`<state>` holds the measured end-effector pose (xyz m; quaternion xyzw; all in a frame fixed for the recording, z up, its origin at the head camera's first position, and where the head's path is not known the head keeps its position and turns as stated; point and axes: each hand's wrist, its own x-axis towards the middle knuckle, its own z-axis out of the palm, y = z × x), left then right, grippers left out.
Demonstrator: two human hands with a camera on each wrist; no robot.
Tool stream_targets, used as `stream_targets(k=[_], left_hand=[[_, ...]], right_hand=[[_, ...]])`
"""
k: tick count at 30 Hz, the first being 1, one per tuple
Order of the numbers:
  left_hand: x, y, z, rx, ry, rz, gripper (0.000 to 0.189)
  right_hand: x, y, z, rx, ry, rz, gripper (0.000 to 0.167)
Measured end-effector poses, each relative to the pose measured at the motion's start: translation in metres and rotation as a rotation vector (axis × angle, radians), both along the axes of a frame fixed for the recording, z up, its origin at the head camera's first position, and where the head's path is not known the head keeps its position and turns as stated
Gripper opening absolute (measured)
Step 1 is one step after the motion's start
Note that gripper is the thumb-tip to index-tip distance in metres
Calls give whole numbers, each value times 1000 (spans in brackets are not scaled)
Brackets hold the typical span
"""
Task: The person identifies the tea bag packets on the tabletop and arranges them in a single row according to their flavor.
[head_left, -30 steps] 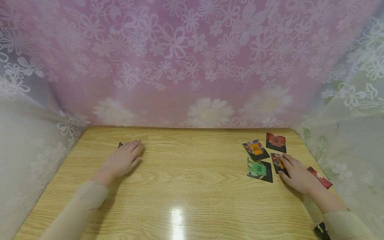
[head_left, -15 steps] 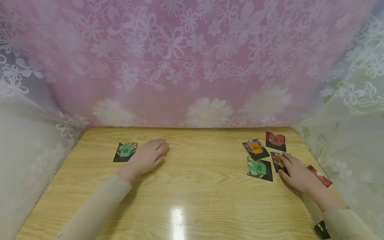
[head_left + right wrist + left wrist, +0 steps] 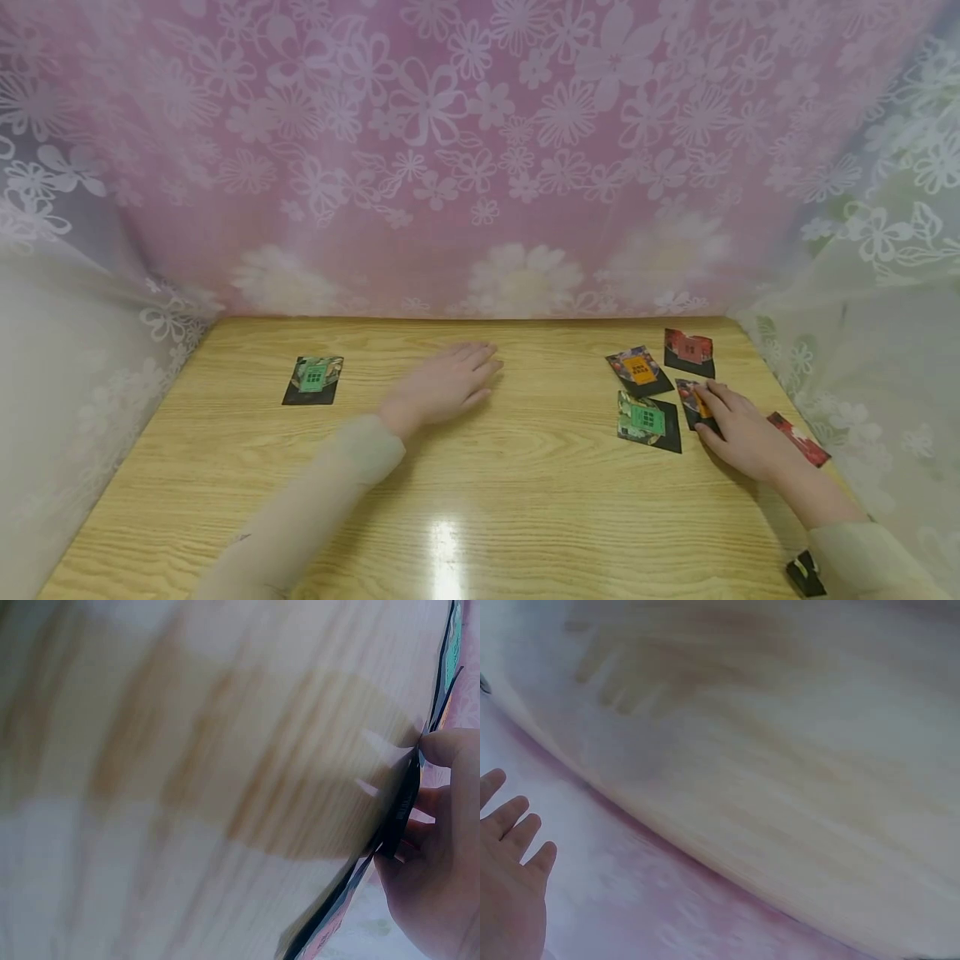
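Observation:
Over the middle of the table, my left hand [image 3: 444, 383] is spread flat with straight fingers and holds nothing; its outstretched fingers [image 3: 516, 825] show at the edge of the left wrist view. At the right, my right hand [image 3: 742, 433] has its thumb and bent fingers on a small black packet [image 3: 688, 403] with an orange label, partly covered by the fingertips. In the right wrist view, the thumb is at one edge of that packet [image 3: 402, 802] and the other fingers lie along it. Far to the left lies a green-labelled packet [image 3: 313, 379].
Near my right hand lie another orange-labelled packet [image 3: 640, 372], a green-labelled packet [image 3: 648, 422] and a red-labelled packet [image 3: 689, 352]. A red packet [image 3: 799, 439] is beside the right wrist, and a black item [image 3: 806, 575] sits near the sleeve. A floral curtain [image 3: 480, 208] hangs behind the wooden table [image 3: 540, 500].
My left hand has left the green-labelled packet at the left, uncovering it, and moved right toward the table's middle. My right hand has stayed on the orange-labelled packet.

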<state>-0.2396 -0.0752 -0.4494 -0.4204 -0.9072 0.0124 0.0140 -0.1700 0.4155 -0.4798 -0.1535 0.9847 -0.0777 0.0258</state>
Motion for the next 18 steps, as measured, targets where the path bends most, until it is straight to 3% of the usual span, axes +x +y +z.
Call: stream_targets(k=[8, 18], left_hand=[[1, 59, 1, -65, 27, -67, 57], [16, 123, 1, -148, 55, -166, 60]], right_hand=[[-1, 0, 0, -2, -3, -4, 67], [0, 0, 1, 25, 6, 1, 66]])
